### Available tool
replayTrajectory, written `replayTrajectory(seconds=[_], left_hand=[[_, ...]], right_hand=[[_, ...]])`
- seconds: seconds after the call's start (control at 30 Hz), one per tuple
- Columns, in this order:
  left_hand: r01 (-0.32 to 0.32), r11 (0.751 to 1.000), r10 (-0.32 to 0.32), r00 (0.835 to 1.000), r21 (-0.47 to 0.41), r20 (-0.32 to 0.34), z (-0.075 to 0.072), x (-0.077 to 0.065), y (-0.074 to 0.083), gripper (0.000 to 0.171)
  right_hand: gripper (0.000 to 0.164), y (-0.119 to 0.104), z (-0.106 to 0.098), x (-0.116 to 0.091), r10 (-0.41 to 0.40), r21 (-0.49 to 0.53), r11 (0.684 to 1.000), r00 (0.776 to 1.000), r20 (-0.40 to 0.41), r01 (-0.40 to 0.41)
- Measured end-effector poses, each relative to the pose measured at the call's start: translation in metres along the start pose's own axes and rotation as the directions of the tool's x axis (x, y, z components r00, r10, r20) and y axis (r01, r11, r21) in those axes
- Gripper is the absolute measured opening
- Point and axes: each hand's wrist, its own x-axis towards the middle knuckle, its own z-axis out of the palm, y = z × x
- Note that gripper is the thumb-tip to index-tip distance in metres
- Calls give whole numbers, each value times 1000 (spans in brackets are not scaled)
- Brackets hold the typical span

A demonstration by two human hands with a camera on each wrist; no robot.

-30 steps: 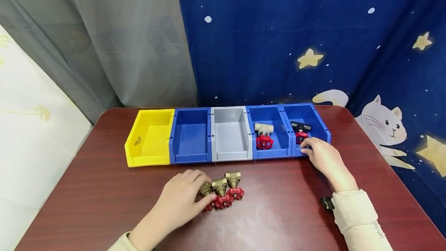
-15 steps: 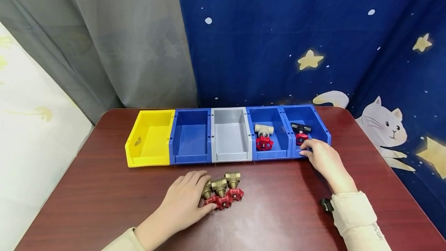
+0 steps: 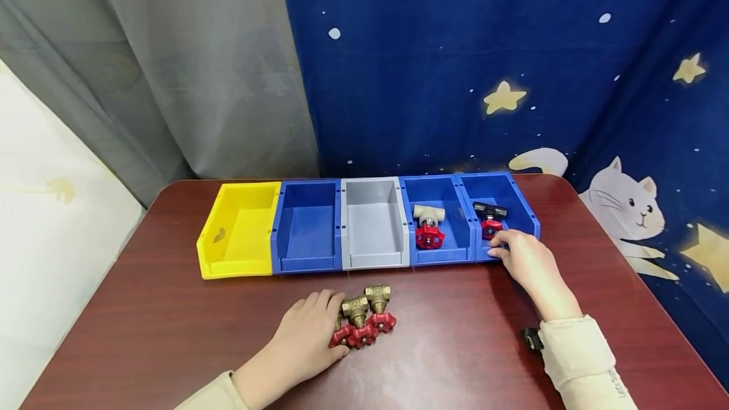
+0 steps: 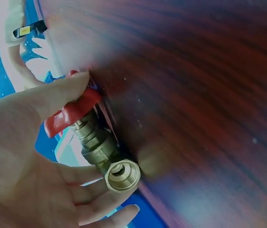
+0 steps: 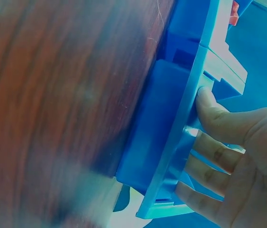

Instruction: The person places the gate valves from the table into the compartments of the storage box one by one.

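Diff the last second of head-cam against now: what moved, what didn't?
The left hand shifted slightly toward the person; its thumb slid off the middle of the leftmost brass valve to the near side of its red handwheel. No visible release.

Unchanged: right hand at the right-end blue bin's front lip; white valve and black valve in their bins.

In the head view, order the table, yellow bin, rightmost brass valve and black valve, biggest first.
1. Table
2. Yellow bin
3. Rightmost brass valve and black valve: too alike to rank, with the brass one nearer the camera.
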Motion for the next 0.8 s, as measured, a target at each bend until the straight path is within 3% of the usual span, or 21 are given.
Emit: replayTrajectory(seconds=[0.2,0.43,0.8], left_hand=[[28,1000,-28,1000,-1,5,0,-1,0,93],[58,997,-56,998,-55,24,0,-2,1,91],[53,993,-57,998,-102,-34,2,0,-6,88]], right_hand=[[7,-1,0,0,2,-4,1000,1000,-8,-2],[8,0,1,-4,6,-6,1000,1000,1,-6],[9,0,1,-3,1,-11,1000,1000,1,-1]])
